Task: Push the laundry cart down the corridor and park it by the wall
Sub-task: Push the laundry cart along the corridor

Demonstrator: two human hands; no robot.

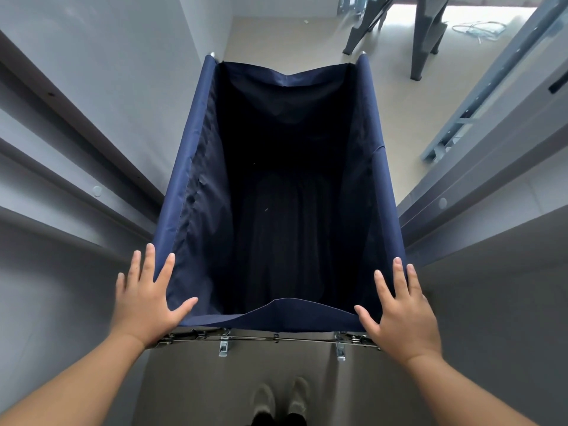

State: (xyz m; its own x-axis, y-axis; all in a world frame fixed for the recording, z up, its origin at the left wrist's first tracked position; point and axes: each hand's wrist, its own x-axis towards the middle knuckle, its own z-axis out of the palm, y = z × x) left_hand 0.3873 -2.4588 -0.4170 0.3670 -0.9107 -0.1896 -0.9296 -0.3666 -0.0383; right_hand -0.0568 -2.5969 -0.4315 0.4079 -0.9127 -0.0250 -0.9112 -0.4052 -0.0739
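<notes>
**Here, two flat hands on the near corners of a cart in a narrow corridor**

Much of the laundry cart (190,179) is hard to read. Its inside sinks into near-black, with only faint vertical folds low down, so what lies at the bottom cannot be told. The wheels are out of sight under the bag. The metal frame (270,338) shows only as a thin silver rod with small clasps below the near hem. Both forearms are cut off by the lower edge, the shoes (281,398) are a pale blur, and the dark furniture legs (424,41) beyond the cart are cropped at the top.

The cart stands straight ahead of the person, lengthwise in the corridor. It fills most of the gap between the left wall (92,72) and the right wall (491,287), and its far end reaches a pale, glossy floor (276,35). The bag is smooth navy woven cloth, stitched along the sides, both end hems slack and creased at the middle.

The left hand (147,299) lies spread on the near left corner, fingers straight and pointing forward, thumb on the near hem. The right hand (402,312) mirrors it on the near right corner, fingers fanned. Neither curls round the cloth; how hard they press cannot be told.

The walls are matt grey, banded with long dark rails (76,118). A pale blue metal frame (479,109) runs along the right, and a thin looped cable (479,29) lies on the floor.
</notes>
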